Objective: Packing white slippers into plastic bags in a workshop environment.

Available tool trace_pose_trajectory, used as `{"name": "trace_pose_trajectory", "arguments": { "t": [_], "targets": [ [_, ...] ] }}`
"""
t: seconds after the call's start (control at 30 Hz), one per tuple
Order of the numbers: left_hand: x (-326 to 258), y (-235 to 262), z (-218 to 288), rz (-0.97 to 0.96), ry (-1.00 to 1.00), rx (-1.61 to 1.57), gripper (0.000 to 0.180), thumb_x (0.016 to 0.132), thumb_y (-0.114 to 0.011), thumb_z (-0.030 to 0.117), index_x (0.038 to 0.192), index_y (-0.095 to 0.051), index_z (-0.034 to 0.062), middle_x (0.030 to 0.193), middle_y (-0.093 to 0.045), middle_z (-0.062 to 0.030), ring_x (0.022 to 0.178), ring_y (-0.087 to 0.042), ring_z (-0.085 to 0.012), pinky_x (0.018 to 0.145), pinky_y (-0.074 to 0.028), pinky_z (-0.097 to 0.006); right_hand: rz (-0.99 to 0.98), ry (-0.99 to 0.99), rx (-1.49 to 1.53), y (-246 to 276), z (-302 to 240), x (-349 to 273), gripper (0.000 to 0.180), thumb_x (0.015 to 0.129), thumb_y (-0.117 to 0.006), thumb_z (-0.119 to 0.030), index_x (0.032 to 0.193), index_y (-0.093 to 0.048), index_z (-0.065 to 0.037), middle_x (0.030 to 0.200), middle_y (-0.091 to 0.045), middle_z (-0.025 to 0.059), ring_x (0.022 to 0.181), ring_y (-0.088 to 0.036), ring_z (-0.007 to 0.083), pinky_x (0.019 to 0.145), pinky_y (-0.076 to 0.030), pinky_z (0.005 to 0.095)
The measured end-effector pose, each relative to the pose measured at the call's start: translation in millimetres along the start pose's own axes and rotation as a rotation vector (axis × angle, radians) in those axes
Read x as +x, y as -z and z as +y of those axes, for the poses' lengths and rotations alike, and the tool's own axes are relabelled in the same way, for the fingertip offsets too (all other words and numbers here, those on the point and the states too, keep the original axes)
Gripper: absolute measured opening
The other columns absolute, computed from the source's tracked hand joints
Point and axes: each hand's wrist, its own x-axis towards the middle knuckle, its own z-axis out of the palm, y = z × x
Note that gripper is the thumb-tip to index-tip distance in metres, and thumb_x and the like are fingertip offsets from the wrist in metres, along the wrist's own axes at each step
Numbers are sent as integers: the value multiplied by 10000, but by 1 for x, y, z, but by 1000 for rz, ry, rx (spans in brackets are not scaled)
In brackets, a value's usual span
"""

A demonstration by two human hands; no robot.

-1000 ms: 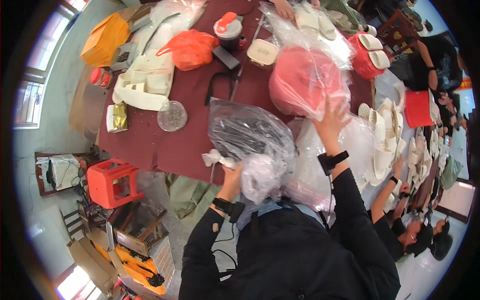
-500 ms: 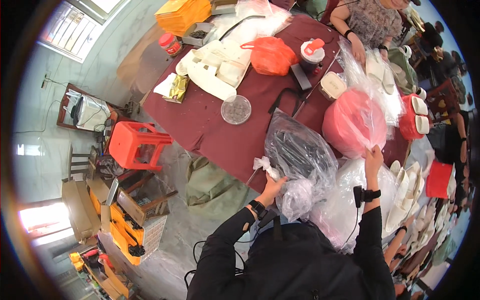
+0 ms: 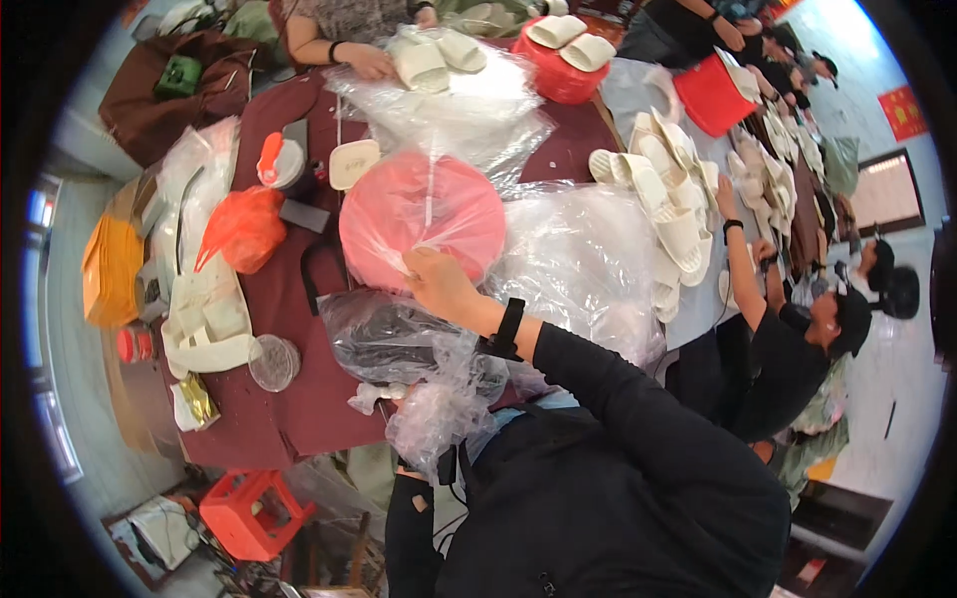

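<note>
My right hand (image 3: 444, 284) is closed on clear plastic film, pinched at the near edge of a round red object (image 3: 424, 199) that the film covers. Creases in the film run from my fingers across its top. Nearer my body lies a clear plastic bag (image 3: 384, 339) with something dark inside. My left hand (image 3: 402, 394) is at that bag's near end, largely hidden behind crumpled plastic (image 3: 439, 419). A white twisted knot (image 3: 369, 399) of the bag sticks out beside it, and its fingers hardly show.
Clear plastic sheeting (image 3: 573, 259) covers the table to the right, beside piled cream slippers (image 3: 678, 199). Across the table a person (image 3: 374, 62) is near more slippers. Leftward are an orange bag (image 3: 244, 229), a lidded cup (image 3: 284, 162) and a round clear tub (image 3: 274, 362). A red stool (image 3: 254, 513) stands lower left.
My view has turned to the right, so the table's things appear farther left. My right hand still grips the film at the red object. Crumpled plastic now covers most of my left hand.
</note>
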Motion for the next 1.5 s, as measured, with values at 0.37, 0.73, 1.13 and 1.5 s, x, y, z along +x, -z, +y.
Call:
{"name": "trace_pose_trajectory", "arguments": {
  "t": [0.37,0.73,1.13,1.5],
  "targets": [
    [0,3,91,171,305,937,494,849,-500,457,801,-605,-23,623,-602,-73,564,-584,-222,499,-410,-369,281,79,-111,83,26,2,90,670,-521,23,736,-463,1,695,-488,173,680,-497,361,581,-389,412],
    [26,-226,92,-523,-1341,1662,197,685,-563,195,805,-628,53,968,-577,-131,953,-519,-291,853,-379,-408,185,54,-154,119,48,21,103,654,-530,33,694,-443,-2,667,-473,173,639,-480,355,557,-366,393],
    [164,-221,0,-114,-979,1889,536,693,-629,349,1204,-522,228,1347,-319,-242,1266,-187,-477,1042,-41,-580,174,99,-265,138,49,42,86,650,-509,-1,729,-477,-7,694,-506,194,714,-519,380,611,-397,449],
    [189,-234,36,-363,-678,1557,652,676,-649,325,1263,-433,141,1376,-225,-212,1277,-183,-380,1031,-190,-492,216,-243,-327,131,108,-61,108,695,-460,5,799,-478,-14,765,-536,191,780,-536,367,652,-434,454]
  ]
}}
